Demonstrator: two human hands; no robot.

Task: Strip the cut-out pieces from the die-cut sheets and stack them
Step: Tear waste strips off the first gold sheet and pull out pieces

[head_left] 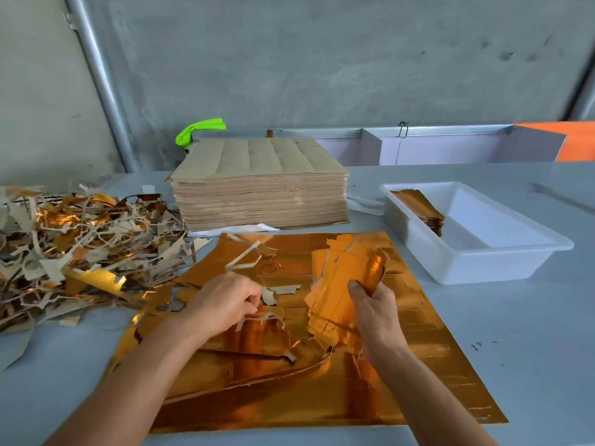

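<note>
Stripping mid-sheet: left hand [225, 300] pinching thin grey-backed waste strips [257, 313] off the shiny gold die-cut sheet [418, 365] lying flat on the grey bench [531, 349]. Right hand [375, 305] clamped round a bundle of gold cut-out pieces [341, 284], kept gathered for stacking. Waste side left: tangled gold-and-grey scrap heap [80, 239]. Finished side right: white plastic tray [483, 268] with small stack of cut-outs [421, 207]. Tall pile of brown unstripped sheets [260, 188] behind, within reach.
</note>
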